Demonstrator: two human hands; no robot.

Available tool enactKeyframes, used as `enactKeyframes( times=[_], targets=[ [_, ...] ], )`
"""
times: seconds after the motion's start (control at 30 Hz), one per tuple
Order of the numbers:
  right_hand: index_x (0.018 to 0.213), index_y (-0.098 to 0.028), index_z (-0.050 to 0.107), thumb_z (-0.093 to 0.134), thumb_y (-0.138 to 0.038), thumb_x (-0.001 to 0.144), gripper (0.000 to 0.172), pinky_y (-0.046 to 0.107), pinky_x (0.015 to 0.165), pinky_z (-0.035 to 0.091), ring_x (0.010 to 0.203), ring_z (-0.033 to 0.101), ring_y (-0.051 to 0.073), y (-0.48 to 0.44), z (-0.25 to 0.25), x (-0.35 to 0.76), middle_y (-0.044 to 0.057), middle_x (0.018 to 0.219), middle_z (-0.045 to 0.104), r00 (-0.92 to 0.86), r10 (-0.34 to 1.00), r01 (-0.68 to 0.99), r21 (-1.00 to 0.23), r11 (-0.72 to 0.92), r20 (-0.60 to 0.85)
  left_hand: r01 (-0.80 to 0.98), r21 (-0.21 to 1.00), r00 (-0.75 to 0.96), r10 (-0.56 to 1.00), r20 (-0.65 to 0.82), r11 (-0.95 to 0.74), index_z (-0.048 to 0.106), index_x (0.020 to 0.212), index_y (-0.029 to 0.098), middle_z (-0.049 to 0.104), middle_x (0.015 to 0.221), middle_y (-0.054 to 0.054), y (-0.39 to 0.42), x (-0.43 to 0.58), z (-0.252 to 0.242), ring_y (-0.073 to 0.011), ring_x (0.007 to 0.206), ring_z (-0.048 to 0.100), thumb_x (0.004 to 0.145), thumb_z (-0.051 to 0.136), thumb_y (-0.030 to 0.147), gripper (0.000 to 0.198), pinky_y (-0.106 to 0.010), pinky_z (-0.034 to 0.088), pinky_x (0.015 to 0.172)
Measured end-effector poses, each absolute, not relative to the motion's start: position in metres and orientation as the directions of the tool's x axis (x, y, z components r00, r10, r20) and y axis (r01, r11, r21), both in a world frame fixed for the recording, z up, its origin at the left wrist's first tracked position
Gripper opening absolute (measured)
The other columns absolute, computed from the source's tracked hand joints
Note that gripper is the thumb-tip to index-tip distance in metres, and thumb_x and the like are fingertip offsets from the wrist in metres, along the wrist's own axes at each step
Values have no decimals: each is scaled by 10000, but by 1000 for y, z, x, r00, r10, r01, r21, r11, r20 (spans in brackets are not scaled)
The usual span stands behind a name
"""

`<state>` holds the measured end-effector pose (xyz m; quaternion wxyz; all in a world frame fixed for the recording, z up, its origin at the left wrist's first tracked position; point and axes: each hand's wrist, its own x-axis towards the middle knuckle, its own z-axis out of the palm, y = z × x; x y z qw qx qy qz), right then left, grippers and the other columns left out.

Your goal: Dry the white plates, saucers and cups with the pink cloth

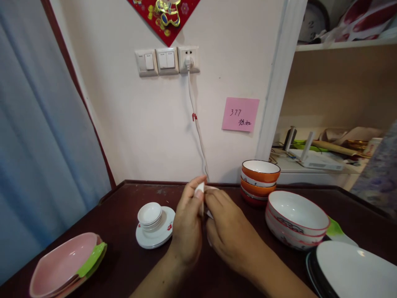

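My left hand (189, 225) and my right hand (228, 225) meet above the middle of the table, both closed around a thin white piece (200, 189). Its pale edge shows between the left thumb and fingers, and more white peeks out beside the right fingers. Most of it is hidden, so I cannot tell whether it is a small dish, a cloth or both. Left of my left hand, several small white dishes (149, 214) are stacked on white plates (149, 240) with red flowers.
Pink dishes (58, 265) with a green leaf edge lie front left. On the right stand orange-and-white bowls (259, 180), red-rimmed white bowls (296, 215) and a large white plate (356, 269). A cord (198, 132) hangs from the wall socket behind the dark table (120, 215).
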<state>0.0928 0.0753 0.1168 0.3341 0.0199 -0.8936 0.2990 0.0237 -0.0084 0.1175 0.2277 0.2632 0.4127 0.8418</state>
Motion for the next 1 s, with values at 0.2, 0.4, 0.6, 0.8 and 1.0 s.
enactKeyframes(
  times=[0.2, 0.4, 0.6, 0.8, 1.0],
  targets=[
    [781, -191, 505, 433, -6, 729, 205, 259, 684, 438, 737, 502, 127, 78, 124, 100, -6, 813, 547, -810, 231, -325, -741, 587, 538, -186, 865, -687, 691, 225, -467, 643, 1141, 210, 654, 1127, -81, -8, 24, 114, -249, 1080, 585, 882, 530, 357, 318, -354, 441, 921],
    [1110, -193, 565, 412, -20, 768, 413, 367, 969, 437, 1092, 523, 192, 85, 113, 90, 72, 1156, 577, -669, 188, -462, -601, 652, 719, -449, 690, -741, 668, 67, -568, 600, 1194, 220, 649, 1160, -82, 0, 25, 119, -234, 1117, 581, 899, 507, 381, 350, -374, 436, 966],
    [1144, -155, 564, 404, -31, 771, 424, 448, 1017, 412, 1172, 487, 241, 82, 108, 84, 137, 1223, 566, -670, 84, -323, -392, 861, 738, -289, 756, -815, 565, 128, -588, 602, 1205, 231, 625, 1217, -69, -4, 24, 121, -219, 1138, 567, 866, 568, 363, 365, -345, 429, 971],
    [902, -192, 570, 432, -8, 718, 295, 310, 814, 486, 851, 559, 158, 80, 116, 95, 25, 906, 597, -745, 122, -426, -608, 670, 656, -330, 791, -709, 689, 154, -516, 634, 1121, 178, 668, 1132, -94, -7, 19, 123, -223, 1098, 594, 876, 524, 341, 314, -325, 450, 927],
    [1236, -195, 514, 409, -10, 776, 507, 394, 1081, 362, 1254, 446, 193, 87, 110, 87, 91, 1315, 504, -677, 64, -499, -522, 692, 733, -397, 723, -773, 631, 70, -566, 596, 1165, 225, 653, 1166, -70, -4, 18, 128, -201, 1072, 604, 893, 501, 365, 320, -325, 444, 945]
  ],
)
